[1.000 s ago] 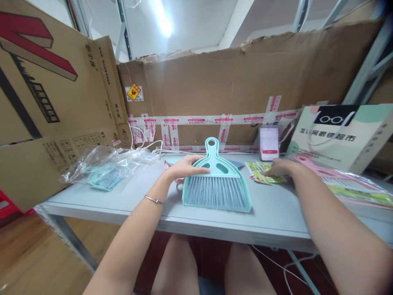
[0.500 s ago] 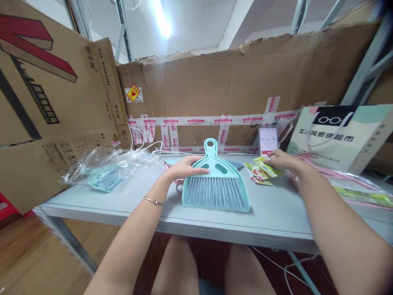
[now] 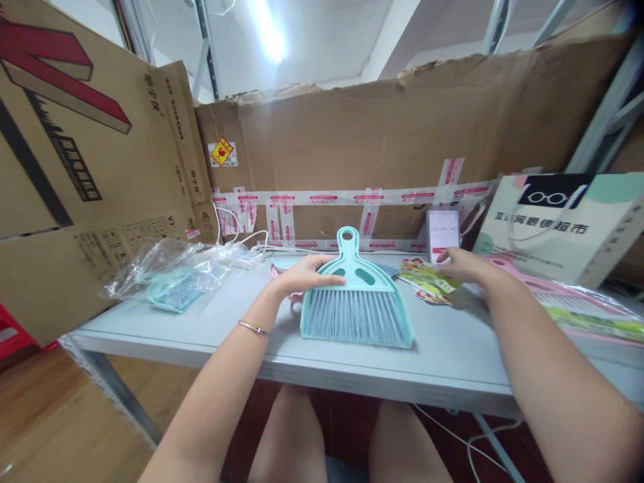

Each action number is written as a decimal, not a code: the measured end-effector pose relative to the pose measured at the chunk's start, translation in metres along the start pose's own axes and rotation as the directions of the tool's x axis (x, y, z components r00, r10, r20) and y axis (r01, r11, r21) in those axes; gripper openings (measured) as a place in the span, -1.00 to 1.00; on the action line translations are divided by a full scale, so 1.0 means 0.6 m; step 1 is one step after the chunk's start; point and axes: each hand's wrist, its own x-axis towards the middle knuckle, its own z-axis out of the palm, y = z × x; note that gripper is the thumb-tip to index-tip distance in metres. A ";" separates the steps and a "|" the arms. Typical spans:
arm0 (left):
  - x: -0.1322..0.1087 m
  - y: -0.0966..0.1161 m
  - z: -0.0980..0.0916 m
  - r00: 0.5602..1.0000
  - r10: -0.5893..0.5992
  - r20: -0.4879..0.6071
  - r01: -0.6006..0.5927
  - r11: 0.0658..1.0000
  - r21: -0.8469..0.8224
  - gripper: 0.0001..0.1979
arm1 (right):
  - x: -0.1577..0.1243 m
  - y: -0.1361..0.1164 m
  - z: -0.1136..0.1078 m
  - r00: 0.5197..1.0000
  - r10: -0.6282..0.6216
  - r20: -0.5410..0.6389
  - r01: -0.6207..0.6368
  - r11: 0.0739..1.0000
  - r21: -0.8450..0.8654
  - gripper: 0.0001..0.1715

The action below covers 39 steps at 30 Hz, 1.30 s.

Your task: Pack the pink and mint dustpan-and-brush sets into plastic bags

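A mint-green dustpan stands at the middle of the table with its matching hand brush nested in it, grey-blue bristles facing me and the handle up. My left hand grips its left side, thumb across the front and fingers behind. To the right, several yellow-green printed cards lie in an overlapping pile. My right hand is over the pile's right edge, fingertips pinched at the upper card. Part of something pink shows behind the dustpan, mostly hidden.
A clear plastic bag with another mint brush set lies at left. At right are a pink dustpan set in clear wrap and a paper bag. A phone leans at the back against cardboard. White cables run behind.
The upper card, tilted up in my right fingers before, now lies lower and flatter on the pile. My left hand and the dustpan keep their place; the view has shifted slightly.
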 end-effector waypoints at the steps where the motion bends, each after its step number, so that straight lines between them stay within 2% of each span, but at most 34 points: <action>1: 0.000 -0.001 0.000 1.000 -0.001 0.000 0.001 1.000 -0.001 -0.61 | -0.001 -0.004 -0.006 1.000 0.019 0.004 -0.019 0.999 0.026 -0.87; 3: 0.000 -0.003 -0.001 1.000 -0.007 -0.008 0.007 1.000 -0.006 -0.62 | -0.006 -0.015 -0.020 1.000 0.031 -0.001 -0.031 0.993 0.116 -0.93; 5: 0.000 -0.005 -0.002 0.999 -0.028 -0.023 0.028 1.000 -0.014 -0.63 | -0.016 -0.028 -0.034 1.000 -0.012 0.000 0.012 0.972 0.234 -0.78; 7: 0.001 -0.007 -0.002 0.998 -0.054 -0.028 0.053 0.998 -0.045 -0.65 | -0.035 -0.046 -0.044 0.990 -0.123 0.073 0.082 0.908 0.410 -0.71; 8: 0.002 -0.009 -0.002 0.997 -0.068 -0.027 0.066 0.995 -0.071 -0.65 | -0.049 -0.058 -0.047 0.969 -0.206 0.135 0.107 0.845 0.523 -0.73; 9: 0.002 -0.010 -0.001 0.996 -0.081 -0.026 0.078 0.992 -0.101 -0.65 | -0.065 -0.071 -0.047 0.930 -0.307 0.200 0.116 0.763 0.636 -0.77; 10: 0.004 -0.012 0.000 0.996 -0.089 -0.025 0.086 0.988 -0.129 -0.65 | -0.083 -0.087 -0.045 0.869 -0.420 0.262 0.105 0.673 0.732 -0.80; 11: 0.005 -0.014 0.000 0.996 -0.089 -0.022 0.085 0.985 -0.151 -0.65 | -0.102 -0.104 -0.041 0.789 -0.530 0.310 0.098 0.607 0.788 -0.81; 12: 0.007 -0.016 0.001 0.997 -0.078 -0.023 0.074 0.984 -0.165 -0.64 | -0.121 -0.123 -0.035 0.699 -0.621 0.355 0.111 0.584 0.804 -0.81; 14: 0.010 -0.020 0.003 0.998 -0.044 -0.038 0.037 0.984 -0.172 -0.64 | -0.155 -0.157 -0.020 0.520 -0.722 0.457 0.210 0.627 0.750 -0.80; 15: 0.011 -0.021 0.003 0.998 -0.033 -0.050 0.024 0.985 -0.168 -0.62 | -0.167 -0.171 -0.012 0.483 -0.729 0.485 0.270 0.650 0.710 -0.80; 16: 0.012 -0.022 0.003 0.997 -0.031 -0.065 0.020 0.986 -0.163 -0.61 | -0.176 -0.181 -0.005 0.472 -0.730 0.495 0.328 0.666 0.670 -0.80; 17: 0.012 -0.022 0.003 0.996 -0.037 -0.078 0.024 0.988 -0.156 -0.60 | -0.181 -0.188 0.001 0.486 -0.724 0.490 0.374 0.679 0.632 -0.79; 21: 0.009 -0.015 0.000 0.996 -0.062 -0.068 0.054 0.992 -0.118 -0.60 | -0.176 -0.184 0.012 0.600 -0.694 0.397 0.475 0.709 0.521 -0.80; 24: 0.006 -0.009 -0.002 0.997 -0.060 -0.055 0.053 0.992 -0.111 -0.63 | -0.168 -0.174 0.008 0.645 -0.702 0.304 0.553 0.702 0.449 -0.82; 27: 0.007 -0.010 -0.003 0.998 -0.039 -0.048 0.033 0.990 -0.134 -0.57 | -0.164 -0.170 0.004 0.646 -0.734 0.210 0.658 0.675 0.333 -0.77; 30: 0.009 -0.015 -0.006 0.997 -0.052 -0.066 0.042 0.990 -0.137 -0.44 | -0.162 -0.168 0.006 0.620 -0.771 0.146 0.730 0.635 0.253 -0.74; 39: 0.000 -0.004 -0.002 0.994 -0.064 -0.085 0.057 0.995 -0.080 -0.39 | -0.161 -0.167 0.023 0.654 -0.746 0.125 0.717 0.664 0.210 -0.77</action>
